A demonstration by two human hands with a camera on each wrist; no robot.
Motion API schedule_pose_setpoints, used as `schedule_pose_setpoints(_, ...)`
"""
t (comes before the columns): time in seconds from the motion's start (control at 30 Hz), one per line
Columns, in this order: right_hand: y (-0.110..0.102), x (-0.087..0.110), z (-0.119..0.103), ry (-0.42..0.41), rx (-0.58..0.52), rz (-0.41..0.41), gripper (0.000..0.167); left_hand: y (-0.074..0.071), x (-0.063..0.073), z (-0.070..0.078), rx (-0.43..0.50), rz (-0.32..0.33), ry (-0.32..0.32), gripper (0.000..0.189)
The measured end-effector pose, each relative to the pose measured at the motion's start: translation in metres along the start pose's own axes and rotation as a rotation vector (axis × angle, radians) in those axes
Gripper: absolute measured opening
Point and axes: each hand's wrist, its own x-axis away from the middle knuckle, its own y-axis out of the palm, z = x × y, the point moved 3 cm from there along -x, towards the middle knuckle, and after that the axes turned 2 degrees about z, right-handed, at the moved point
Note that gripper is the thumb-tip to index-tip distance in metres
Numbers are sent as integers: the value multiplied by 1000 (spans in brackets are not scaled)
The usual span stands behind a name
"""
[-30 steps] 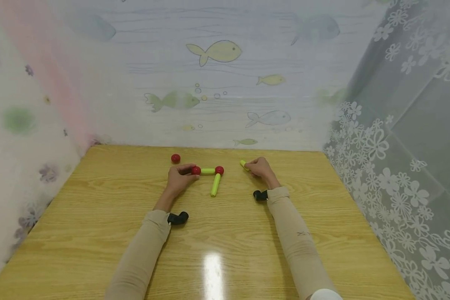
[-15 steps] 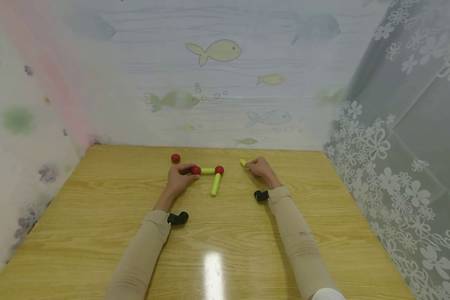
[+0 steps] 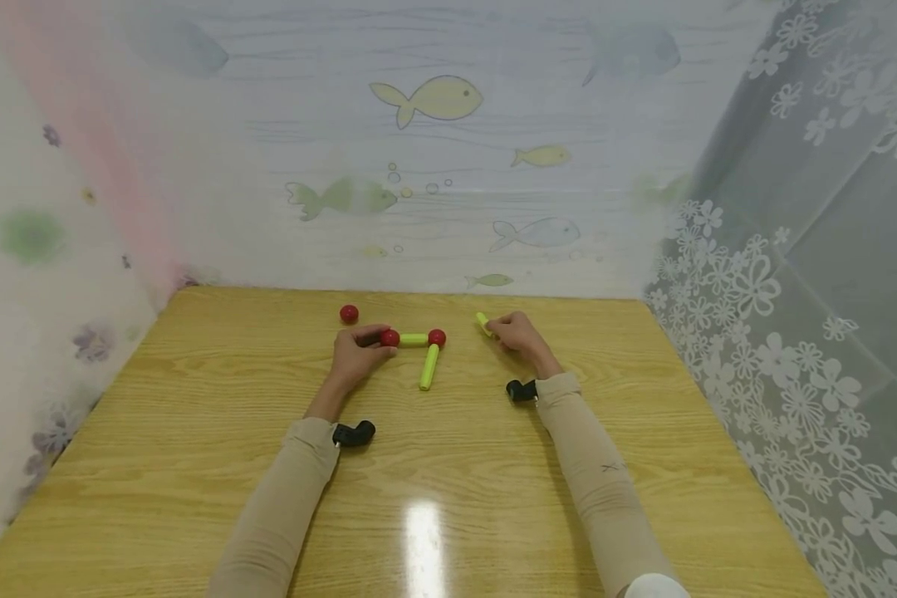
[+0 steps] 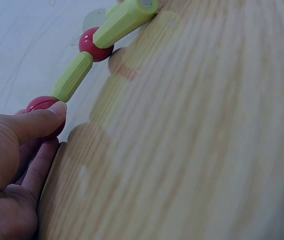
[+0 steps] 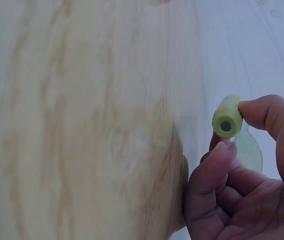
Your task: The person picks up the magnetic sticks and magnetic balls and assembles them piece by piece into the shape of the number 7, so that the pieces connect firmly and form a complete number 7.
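Note:
My left hand (image 3: pixel 355 361) pinches a red ball (image 3: pixel 390 339) between thumb and fingers. That ball ends an L-shaped chain: a yellow-green rod (image 3: pixel 414 340) runs from it to a second red ball (image 3: pixel 437 338), and another yellow-green rod (image 3: pixel 428 368) extends from there toward the front. In the left wrist view the far rod (image 4: pixel 127 22) has a grey metal disc in its end. To the right of the chain, my right hand (image 3: pixel 519 334) holds a separate yellow-green rod (image 5: pixel 228 117) between thumb and fingertips, its disc-tipped end facing the right wrist camera.
A loose red ball (image 3: pixel 349 314) lies near the back edge of the wooden table (image 3: pixel 448 448), behind my left hand. Beyond that edge hangs a fish-patterned curtain (image 3: pixel 441 166). Black wrist cameras jut inward from both sleeves.
The rod in my right hand has shifted and tilted slightly, its far end a little farther left and back. The left hand and the chain stay where they were.

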Motion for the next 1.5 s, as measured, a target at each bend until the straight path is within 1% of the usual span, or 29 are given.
schedule_pose_setpoints(0.13, -2, 0, 2, 1, -29, -4, 34, 0, 0, 1, -8, 1, 0, 47)
schedule_pose_setpoints(0.3, -4, -1, 3, 3, -66, -36, 34, 0, 0, 1, 7, 5, -8, 47)
schedule_pose_setpoints(0.57, -4, -2, -1, -42, -54, -89, 34, 0, 0, 1, -8, 8, 7, 46)
schedule_pose_setpoints(0.67, -2, -3, -2, -50, -81, -158, 40, 0, 0, 1, -19, 16, 17, 46)
schedule_pose_setpoints(0.8, 2, -5, -4, -59, -97, -257, 49, -1, 0, 0, -17, 17, 10, 46)
schedule_pose_setpoints(0.87, 3, -5, -4, -66, -97, -286, 50, -1, 0, 1, -12, 9, 1, 47)
schedule_pose_setpoints(0.9, 3, -5, -4, -69, -99, -295, 50, -1, 1, 5, -4, 2, -4, 48)
schedule_pose_setpoints(0.97, 4, -3, -5, -75, -110, -307, 51, -1, 1, 5, 5, 0, -5, 49)
schedule_pose_setpoints(1.07, 6, -2, -5, -76, -124, -302, 49, -1, 1, 5, 4, -2, -3, 49)
schedule_pose_setpoints(1.1, 7, -2, -5, -74, -130, -292, 48, -2, 1, 5, 1, 2, -4, 48)
schedule_pose_setpoints(1.13, 8, -2, -5, -73, -132, -279, 46, -2, 0, 1, -6, 7, 0, 48)
schedule_pose_setpoints(1.33, 13, -3, -4, -37, -166, -205, 42, -1, 0, 1, -5, 4, -17, 47)
schedule_pose_setpoints(1.4, 15, -3, -4, -39, -182, -199, 42, -1, -1, 0, -4, 0, -23, 47)
schedule_pose_setpoints(1.5, 18, 0, -6, -66, -201, -216, 44, 0, -1, 0, -13, -3, -25, 48)
